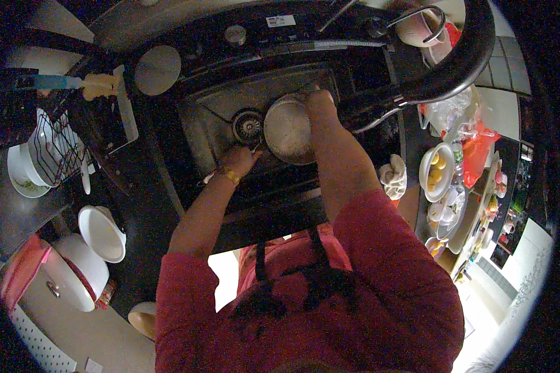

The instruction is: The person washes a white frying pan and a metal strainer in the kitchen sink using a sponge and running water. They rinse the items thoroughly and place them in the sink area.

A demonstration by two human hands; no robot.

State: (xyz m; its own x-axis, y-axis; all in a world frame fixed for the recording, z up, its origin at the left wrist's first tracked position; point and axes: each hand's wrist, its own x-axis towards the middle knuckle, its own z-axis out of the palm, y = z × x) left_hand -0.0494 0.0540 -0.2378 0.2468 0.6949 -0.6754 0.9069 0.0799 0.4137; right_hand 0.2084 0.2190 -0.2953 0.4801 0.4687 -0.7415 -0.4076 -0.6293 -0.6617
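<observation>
In the dark sink (205,100) sits a round metal pot (287,130) with a pale, whitish inside. My right hand (321,105) is at the pot's upper right rim and seems to grip it there; the fingers are partly hidden. My left hand (240,163) is below the drain strainer (248,126), left of the pot, with a thin, shiny utensil between the fingers; its type cannot be made out. A yellow metal band circles the left wrist. The black curved faucet (476,51) reaches in from the upper right.
Left of the sink are a black wire dish rack (51,158) with white bowls, and another white bowl (102,233). A round plate (157,70) stands behind. At the right are a folded cloth (393,177) and an oval bowl of yellow fruit (436,171).
</observation>
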